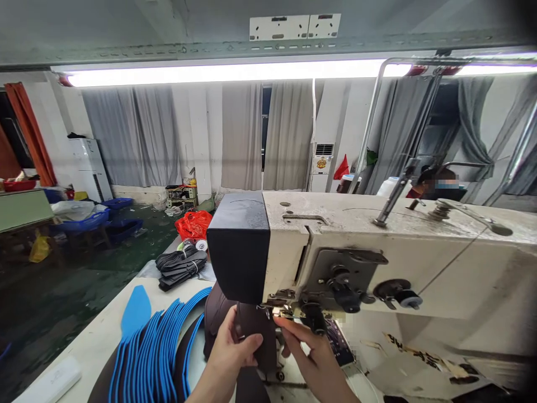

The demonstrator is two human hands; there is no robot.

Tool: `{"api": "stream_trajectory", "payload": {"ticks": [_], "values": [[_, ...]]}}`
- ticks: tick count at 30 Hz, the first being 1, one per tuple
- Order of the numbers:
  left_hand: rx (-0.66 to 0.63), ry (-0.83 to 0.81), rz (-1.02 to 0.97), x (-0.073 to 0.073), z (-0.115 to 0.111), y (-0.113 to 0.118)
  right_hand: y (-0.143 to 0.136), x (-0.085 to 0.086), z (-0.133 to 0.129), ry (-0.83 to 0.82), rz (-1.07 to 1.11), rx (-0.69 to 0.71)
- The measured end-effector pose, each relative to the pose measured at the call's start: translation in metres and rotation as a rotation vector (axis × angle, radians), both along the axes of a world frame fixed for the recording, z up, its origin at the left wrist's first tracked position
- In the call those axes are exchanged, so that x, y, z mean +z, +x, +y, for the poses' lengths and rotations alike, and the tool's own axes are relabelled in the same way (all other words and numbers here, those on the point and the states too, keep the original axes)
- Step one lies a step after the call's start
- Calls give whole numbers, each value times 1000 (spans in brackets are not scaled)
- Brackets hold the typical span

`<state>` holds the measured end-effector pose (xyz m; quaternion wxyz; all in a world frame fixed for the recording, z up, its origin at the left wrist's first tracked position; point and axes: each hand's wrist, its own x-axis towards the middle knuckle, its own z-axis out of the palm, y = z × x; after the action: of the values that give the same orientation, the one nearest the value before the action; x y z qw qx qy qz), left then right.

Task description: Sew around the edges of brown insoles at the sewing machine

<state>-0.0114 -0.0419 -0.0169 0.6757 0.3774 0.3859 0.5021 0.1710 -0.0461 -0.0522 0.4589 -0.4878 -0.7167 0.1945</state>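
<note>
Below the head of a cream sewing machine, a dark brown, curved sheet piece stands up near the needle area. My left hand grips this dark brown piece, with thumb and fingers bent around its near side. My right hand is at the presser foot. Its index fingertip reaches the metal parts there and the other fingers are curled in. Whatever lies between those right fingertips is too small or hidden to make out. Left of my hands stands a fanned row of blue-edged dark pieces.
Behind the row lies a tied bundle of dark grey strips, beside a red plastic bag. A white box-like object rests at the table's near left. A phone-like dark screen lies under the machine arm. Another person sits beyond the machine.
</note>
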Motion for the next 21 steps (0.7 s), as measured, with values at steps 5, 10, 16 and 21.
{"api": "stream_trajectory", "payload": {"ticks": [5,10,16,21], "values": [[8,-14,-15,9,6,4,0,6,-1,17,-39,-2],[34,13,-10,9,19,6,-1,4,0,6,-19,18],[-17,80,35,3,43,8,2,2,2,4,-27,36],[20,103,47,3,52,9,-6,-12,-8,128,16,-20]]}}
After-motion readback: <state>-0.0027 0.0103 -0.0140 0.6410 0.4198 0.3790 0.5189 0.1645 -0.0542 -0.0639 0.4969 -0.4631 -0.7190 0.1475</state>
